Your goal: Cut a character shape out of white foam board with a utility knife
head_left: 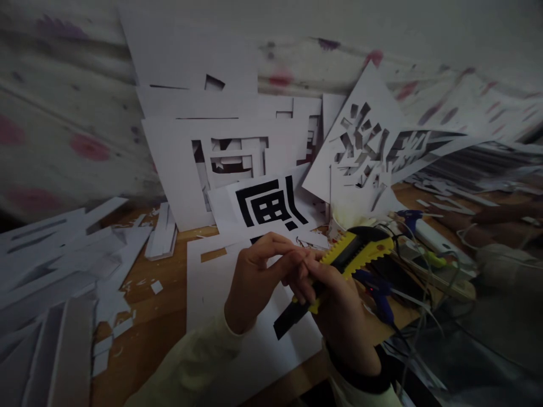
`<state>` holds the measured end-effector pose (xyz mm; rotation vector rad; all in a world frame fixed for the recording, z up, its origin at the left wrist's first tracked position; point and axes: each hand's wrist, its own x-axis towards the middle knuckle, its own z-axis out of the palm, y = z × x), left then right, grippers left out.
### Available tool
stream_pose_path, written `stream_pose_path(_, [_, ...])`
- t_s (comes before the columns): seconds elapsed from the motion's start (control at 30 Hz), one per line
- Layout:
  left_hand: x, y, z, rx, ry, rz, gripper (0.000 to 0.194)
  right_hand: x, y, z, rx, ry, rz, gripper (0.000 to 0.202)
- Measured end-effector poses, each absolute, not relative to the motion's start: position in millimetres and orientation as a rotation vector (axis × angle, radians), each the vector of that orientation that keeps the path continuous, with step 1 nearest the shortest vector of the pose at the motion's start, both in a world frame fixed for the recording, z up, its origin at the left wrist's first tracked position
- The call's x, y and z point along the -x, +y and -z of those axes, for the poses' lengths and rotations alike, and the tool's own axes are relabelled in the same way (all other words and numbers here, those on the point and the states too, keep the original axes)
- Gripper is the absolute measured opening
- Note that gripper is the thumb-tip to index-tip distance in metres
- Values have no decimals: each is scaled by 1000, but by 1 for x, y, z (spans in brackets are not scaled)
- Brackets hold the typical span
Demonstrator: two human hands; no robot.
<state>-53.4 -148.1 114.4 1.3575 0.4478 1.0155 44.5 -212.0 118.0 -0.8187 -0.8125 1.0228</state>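
Observation:
My right hand [339, 305] is wrapped round a yellow and black utility knife [360, 249]. The knife's dark blade end points down and left, over a white board [216, 316] with a small rectangular hole cut in it. My left hand [258, 282] is closed in a pinch, its fingertips touching the fingers of my right hand. Whatever may be between those fingertips is hidden. Just behind my hands, a white sheet printed with a bold black character [267, 206] leans against upright white boards.
Cut-out white boards [169, 152] lean at the back. White offcuts [59, 254] crowd the left. At right are blue glue guns [377, 294], a white power strip [443, 243], tangled cables and part of another person's arm [487, 217]. Scraps litter the wooden table [156, 305].

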Motion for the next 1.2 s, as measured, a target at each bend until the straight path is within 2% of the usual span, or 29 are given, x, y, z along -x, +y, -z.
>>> stream_pose_path(0.23, [51, -149, -111, -1330, 479, -981, 27, -45, -211, -116, 807, -802, -1022, 30])
stream_pose_path(0.7, [52, -151, -113, -1279, 511, -929, 22, -49, -212, -113, 852, -883, -986, 36])
stream_pose_path(0.9, [53, -150, -118, -1293, 503, -958, 23, -53, -216, -108, 922, -963, -916, 31])
stream_pose_path(1.03, [57, -149, -118, -1208, 434, -847, 20, -57, -223, -105, 1035, -1073, -820, 27])
stream_pose_path(1.2, [58, -147, -117, -1188, 386, -791, 19, -61, -226, -103, 1128, -1175, -702, 30])
